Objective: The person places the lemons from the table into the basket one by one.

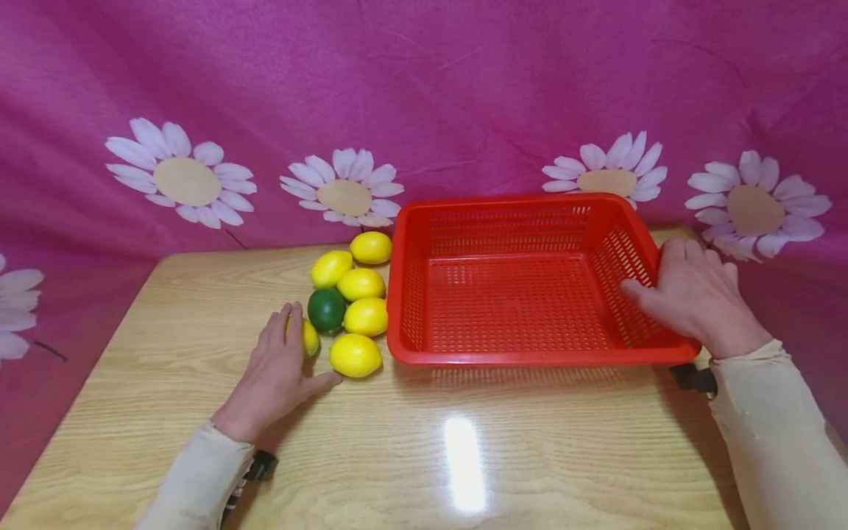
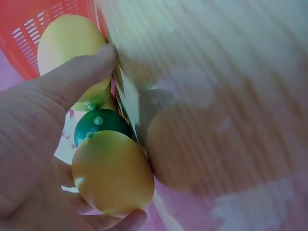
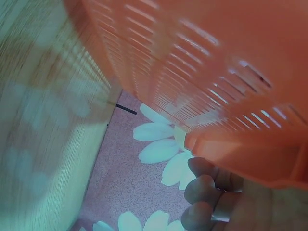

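My left hand (image 1: 274,364) rests by the table on the left, its fingers fairly straight along the outer side of a yellow lemon (image 1: 310,338). That lemon (image 2: 113,173) lies between the spread thumb and fingers in the left wrist view. Another lemon (image 1: 355,356) sits just beyond the thumb tip. Beside them are a dark green lime (image 1: 326,309) and several more lemons (image 1: 361,284). My right hand (image 1: 702,294) grips the right rim of a red plastic basket (image 1: 530,358), thumb inside. Its fingers (image 3: 199,190) curl under the rim outside. No fruit shows in the basket.
The light wooden table (image 1: 517,449) reaches back to a pink cloth (image 1: 464,96) printed with white daisies. The basket's left wall stands right against the lemon cluster. A bright light reflection lies on the table in front of the basket.
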A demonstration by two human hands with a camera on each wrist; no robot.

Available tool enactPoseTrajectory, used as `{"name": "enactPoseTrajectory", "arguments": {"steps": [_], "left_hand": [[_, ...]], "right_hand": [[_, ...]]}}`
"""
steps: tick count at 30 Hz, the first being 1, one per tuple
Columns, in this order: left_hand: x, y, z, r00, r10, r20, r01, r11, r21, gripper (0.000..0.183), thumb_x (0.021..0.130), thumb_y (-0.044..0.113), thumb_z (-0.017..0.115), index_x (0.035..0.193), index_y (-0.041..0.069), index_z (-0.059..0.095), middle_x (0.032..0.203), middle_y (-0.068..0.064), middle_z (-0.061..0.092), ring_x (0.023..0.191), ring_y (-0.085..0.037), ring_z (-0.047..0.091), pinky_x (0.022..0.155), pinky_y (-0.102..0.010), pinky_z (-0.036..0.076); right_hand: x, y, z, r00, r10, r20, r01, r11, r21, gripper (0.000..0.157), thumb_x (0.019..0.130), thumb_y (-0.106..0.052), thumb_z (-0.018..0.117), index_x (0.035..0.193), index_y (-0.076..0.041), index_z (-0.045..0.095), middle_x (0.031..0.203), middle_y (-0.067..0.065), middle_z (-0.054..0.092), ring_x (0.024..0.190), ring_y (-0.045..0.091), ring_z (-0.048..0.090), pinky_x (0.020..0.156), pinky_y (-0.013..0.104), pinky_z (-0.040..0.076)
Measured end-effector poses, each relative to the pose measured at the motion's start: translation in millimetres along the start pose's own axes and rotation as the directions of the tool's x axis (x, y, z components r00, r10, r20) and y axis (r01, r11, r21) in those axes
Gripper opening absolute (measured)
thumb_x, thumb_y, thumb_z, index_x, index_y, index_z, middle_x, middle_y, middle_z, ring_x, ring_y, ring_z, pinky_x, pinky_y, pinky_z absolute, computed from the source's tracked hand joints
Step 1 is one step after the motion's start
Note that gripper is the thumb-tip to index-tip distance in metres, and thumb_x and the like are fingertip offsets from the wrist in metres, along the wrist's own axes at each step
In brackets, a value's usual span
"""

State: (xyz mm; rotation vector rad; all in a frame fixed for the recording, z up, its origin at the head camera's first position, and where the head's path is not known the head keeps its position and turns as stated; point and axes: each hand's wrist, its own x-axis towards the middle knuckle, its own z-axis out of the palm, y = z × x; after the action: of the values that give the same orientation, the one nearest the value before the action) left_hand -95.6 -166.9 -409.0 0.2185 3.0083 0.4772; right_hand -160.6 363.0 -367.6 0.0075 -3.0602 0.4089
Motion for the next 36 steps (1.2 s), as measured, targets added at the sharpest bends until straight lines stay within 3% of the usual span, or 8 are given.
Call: {"name": "enactPoseTrajectory", "arguments": {"steps": [7,11,18,26,36], "left_hand": [[-1.4,-3.9,-3.1,0.997,0.051,-0.060,-0.049,0.998,0.034,0.088,0.087,0.025,0.076,0.150,-0.016,0.031,0.154,-0.039,0.033,0.140,-0.055,0.036,0.120,-0.066,0.036],[-2.6,-4.9,-5.3,0.993,0.065,-0.100,-0.063,0.998,0.027,0.070,0.088,0.019,0.072,0.144,-0.008,0.041,0.148,-0.033,0.039,0.133,-0.051,0.041,0.111,-0.065,0.046],[-2.9,-4.9,-7.3,0.991,0.076,-0.113,-0.072,0.997,0.034,0.058,0.091,0.018,0.069,0.140,-0.003,0.046,0.144,-0.031,0.042,0.128,-0.050,0.043,0.101,-0.064,0.053],[-2.3,-3.3,-10.7,0.997,0.064,-0.047,-0.062,0.997,0.042,0.045,0.089,0.013,0.068,0.133,0.007,0.062,0.147,-0.033,0.039,0.130,-0.054,0.041,0.096,-0.067,0.055],[-3.7,-2.6,-12.7,0.994,0.105,-0.031,-0.103,0.992,0.069,0.030,0.089,0.009,0.070,0.118,0.013,0.073,0.146,-0.035,0.039,0.128,-0.057,0.042,0.098,-0.070,0.052]], "right_hand": [[-0.3,-0.2,0.8,1.000,-0.007,-0.011,0.007,1.000,-0.006,0.056,0.091,-0.040,0.067,0.106,0.009,0.046,0.100,0.030,0.049,0.094,0.052,0.045,0.074,0.057,0.032],[0.2,-0.5,0.5,1.000,0.000,0.001,0.000,1.000,-0.005,0.058,0.089,-0.039,0.070,0.109,0.010,0.045,0.101,0.030,0.049,0.094,0.050,0.044,0.074,0.056,0.033],[0.1,-0.4,-1.0,1.000,0.017,0.020,-0.017,1.000,-0.007,0.061,0.088,-0.039,0.072,0.112,0.010,0.044,0.103,0.029,0.048,0.094,0.050,0.044,0.074,0.054,0.032],[-0.3,-0.3,-1.2,0.999,0.025,0.024,-0.025,1.000,0.000,0.063,0.087,-0.038,0.073,0.114,0.011,0.044,0.104,0.029,0.048,0.094,0.049,0.043,0.075,0.055,0.032],[-0.7,-2.0,-1.7,0.999,0.030,0.023,-0.030,1.000,0.003,0.061,0.088,-0.038,0.072,0.113,0.010,0.045,0.102,0.029,0.049,0.093,0.048,0.044,0.073,0.052,0.032]]}}
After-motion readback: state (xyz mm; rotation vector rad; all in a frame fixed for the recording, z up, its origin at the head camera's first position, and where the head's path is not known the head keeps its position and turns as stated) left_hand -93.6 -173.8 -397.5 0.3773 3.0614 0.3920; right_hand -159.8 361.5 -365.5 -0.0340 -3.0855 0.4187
